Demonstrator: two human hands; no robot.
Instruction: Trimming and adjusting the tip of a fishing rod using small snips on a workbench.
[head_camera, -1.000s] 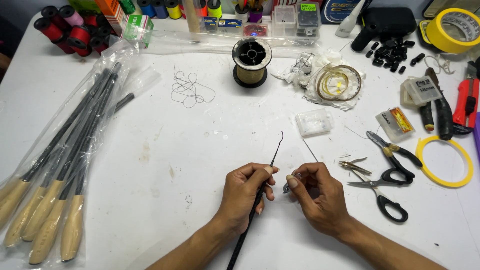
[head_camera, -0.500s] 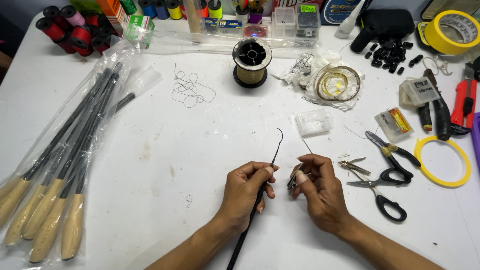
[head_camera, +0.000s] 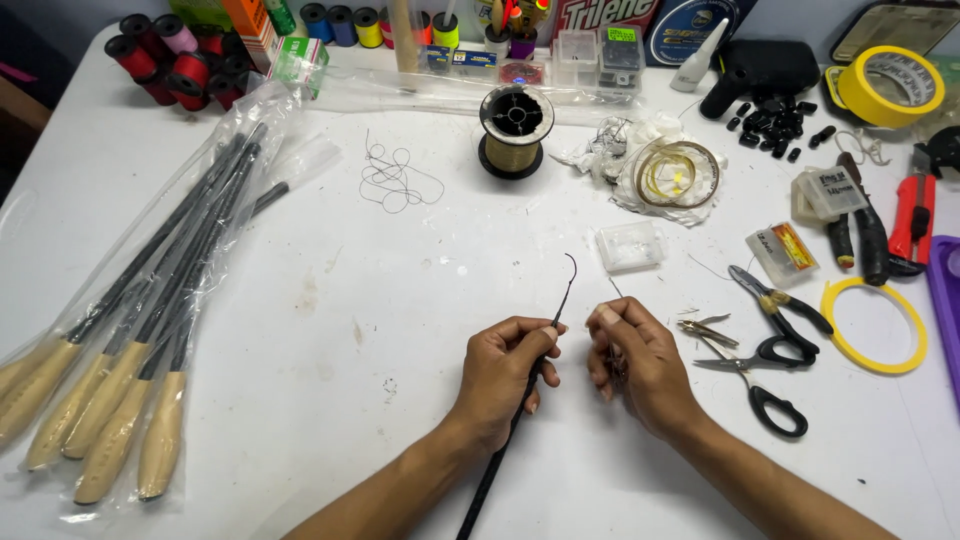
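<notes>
Left hand (head_camera: 505, 365) grips thin dark rod (head_camera: 520, 400) near upper end, fingers closed round it; curved tip (head_camera: 570, 262) raised off white surface (head_camera: 300, 400), angled toward right hand for access; right hand (head_camera: 640, 365) just beside, fingers pinched on small thin item, kind unclear; scissors (head_camera: 770, 385) and pliers (head_camera: 775, 300) near right hand; bagged cork-handled rods (head_camera: 130, 330) well apart at left; line spool (head_camera: 515, 130) beyond; nothing between hands.

The scissors (head_camera: 775, 365) lie on the table (head_camera: 300, 320) just right of the right hand (head_camera: 640, 360); bagged rods (head_camera: 130, 340) lie far left. A line spool (head_camera: 515, 130) stands behind both hands, thread spools (head_camera: 170, 65) at the back left corner.
</notes>
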